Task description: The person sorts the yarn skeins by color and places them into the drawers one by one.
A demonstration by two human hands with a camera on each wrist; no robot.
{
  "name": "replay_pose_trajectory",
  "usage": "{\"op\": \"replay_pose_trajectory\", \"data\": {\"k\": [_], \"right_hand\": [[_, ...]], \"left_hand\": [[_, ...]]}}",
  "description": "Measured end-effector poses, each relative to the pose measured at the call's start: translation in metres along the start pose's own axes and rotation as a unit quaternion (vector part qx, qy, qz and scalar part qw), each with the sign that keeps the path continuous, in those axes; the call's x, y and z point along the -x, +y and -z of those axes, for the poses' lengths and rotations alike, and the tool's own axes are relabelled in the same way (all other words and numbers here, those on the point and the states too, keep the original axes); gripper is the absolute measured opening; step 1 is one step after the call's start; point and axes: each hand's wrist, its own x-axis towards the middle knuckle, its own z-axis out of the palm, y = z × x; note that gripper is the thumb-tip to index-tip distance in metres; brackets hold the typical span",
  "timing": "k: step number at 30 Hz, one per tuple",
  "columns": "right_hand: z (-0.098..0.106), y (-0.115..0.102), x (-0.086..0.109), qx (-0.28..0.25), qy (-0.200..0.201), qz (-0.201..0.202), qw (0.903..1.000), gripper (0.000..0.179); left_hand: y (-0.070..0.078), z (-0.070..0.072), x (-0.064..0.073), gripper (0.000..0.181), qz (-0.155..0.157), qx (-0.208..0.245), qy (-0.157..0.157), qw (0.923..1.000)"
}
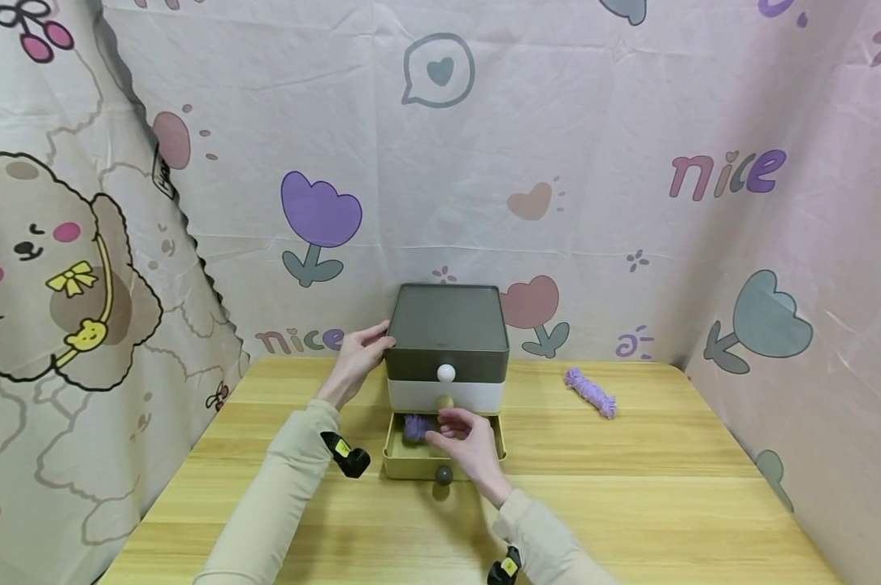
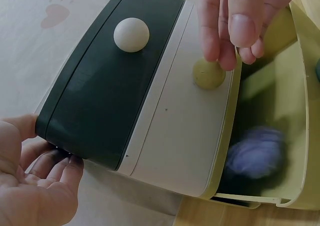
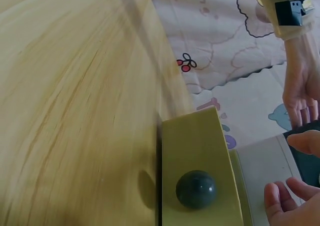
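Observation:
A small drawer box stands at the table's far middle, with a dark green top drawer (image 1: 411, 364), a white middle drawer (image 1: 410, 396) and a yellow-green bottom drawer (image 1: 411, 469). The bottom drawer is pulled out. Inside it, to the left, lies a purple yarn-like bundle (image 1: 415, 428), blurred in the left wrist view. My left hand (image 1: 362, 357) rests its fingertips against the box's upper left side. Over the open drawer, my right hand (image 1: 472, 447) holds nothing, its fingers loosely bent and parted from the thumb. Its fingertips overlap the middle drawer's yellow knob (image 2: 209, 73) in the left wrist view.
A twisted lilac yarn bundle (image 1: 590, 393) lies on the wooden table (image 1: 631, 487), right of the box. The top drawer has a white knob (image 1: 446, 373), the bottom one a dark knob (image 3: 196, 189). A printed curtain (image 1: 440, 162) hangs behind and at both sides.

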Motion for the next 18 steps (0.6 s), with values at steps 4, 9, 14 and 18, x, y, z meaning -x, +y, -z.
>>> {"op": "replay_pose_trajectory", "data": {"k": [4,9,14,18], "right_hand": [[0.0024,-0.0022,0.0013,0.002,0.000,-0.006,1.0000,0.037],[0.0042,-0.0041,0.0024,-0.002,0.001,-0.007,1.0000,0.035],[0.0056,-0.0022,0.0021,0.003,0.000,-0.001,1.0000,0.034],[0.0070,-0.0029,0.0026,-0.001,0.005,0.001,1.0000,0.033]], "left_hand": [[-0.0006,0.0003,-0.0009,0.056,0.001,-0.002,-0.001,1.0000],[-0.0018,0.0005,-0.0022,0.056,0.002,-0.002,-0.001,1.0000],[-0.0014,0.0005,-0.0005,0.056,0.000,-0.001,-0.003,1.0000],[-0.0020,0.0008,-0.0005,0.056,0.000,-0.002,-0.002,1.0000]]}}
